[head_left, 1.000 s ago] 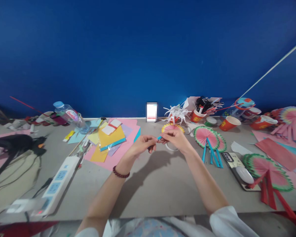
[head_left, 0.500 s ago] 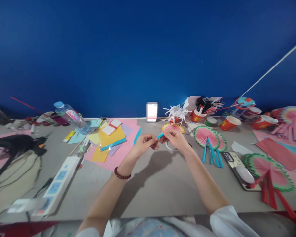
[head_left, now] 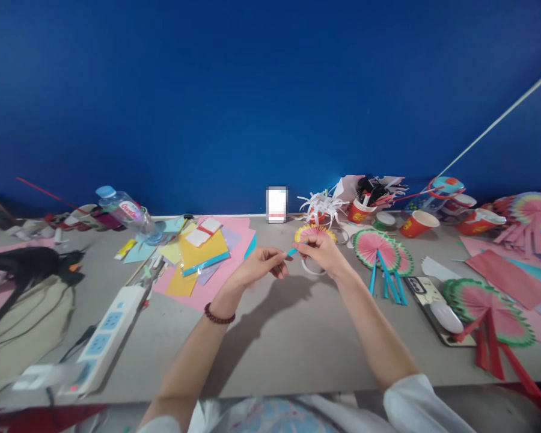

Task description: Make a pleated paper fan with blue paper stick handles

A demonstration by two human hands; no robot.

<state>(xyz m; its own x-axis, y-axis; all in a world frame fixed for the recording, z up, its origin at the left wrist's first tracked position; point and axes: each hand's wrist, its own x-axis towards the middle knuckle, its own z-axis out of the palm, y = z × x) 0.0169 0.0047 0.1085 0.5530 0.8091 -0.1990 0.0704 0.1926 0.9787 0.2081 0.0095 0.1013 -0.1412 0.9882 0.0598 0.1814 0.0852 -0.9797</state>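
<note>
A small blue paper strip (head_left: 291,252) is pinched between my two hands above the middle of the table. My left hand (head_left: 267,263) grips its left end between thumb and fingers. At its right end, my right hand (head_left: 318,249) closes on it with the fingertips. Behind the right hand lie a yellow-edged pink paper fan (head_left: 310,233) and a white roll of tape (head_left: 313,269), partly hidden. Right of that hand rests a pleated watermelon-coloured paper fan (head_left: 372,249) with blue paper strips (head_left: 390,282) hanging from it.
Coloured paper sheets (head_left: 207,252) and a plastic bottle (head_left: 128,210) lie left. A power strip (head_left: 110,337) is at front left. Red paper cups (head_left: 418,224), a phone (head_left: 426,294) with a mouse (head_left: 447,317) on it, and another fan (head_left: 491,307) are right. A blurred white panel (head_left: 277,204) stands behind.
My hands have drawn slightly apart, the left shifting a little left, and more of the blue strip shows between them. The other things stay put.
</note>
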